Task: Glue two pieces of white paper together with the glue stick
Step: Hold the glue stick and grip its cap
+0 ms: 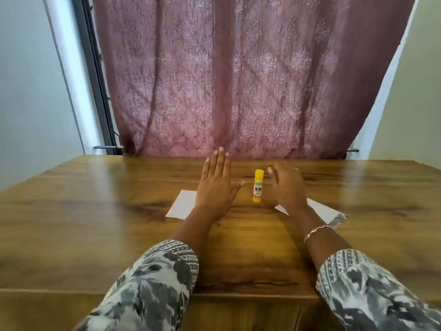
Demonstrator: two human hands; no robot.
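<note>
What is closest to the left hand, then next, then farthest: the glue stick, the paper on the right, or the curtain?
From the left hand:
1. Glue stick, standing just to its right.
2. Paper on the right, past the glue stick, partly under the right arm.
3. Curtain, hanging behind the table.

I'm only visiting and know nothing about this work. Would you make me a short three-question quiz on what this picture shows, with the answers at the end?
1. True or false: the glue stick is lying flat on the table.
2. Which hand is nearer the glue stick? A. left hand B. right hand
3. Fill in: the wrist with the bracelet belongs to the ___ arm.

Key
1. False. It stands upright with its cap on, between the two hands.
2. B. The right hand is open close beside it, not gripping it; the left hand is spread flat over the left paper.
3. Right. The right paper lies beneath that arm.
</note>
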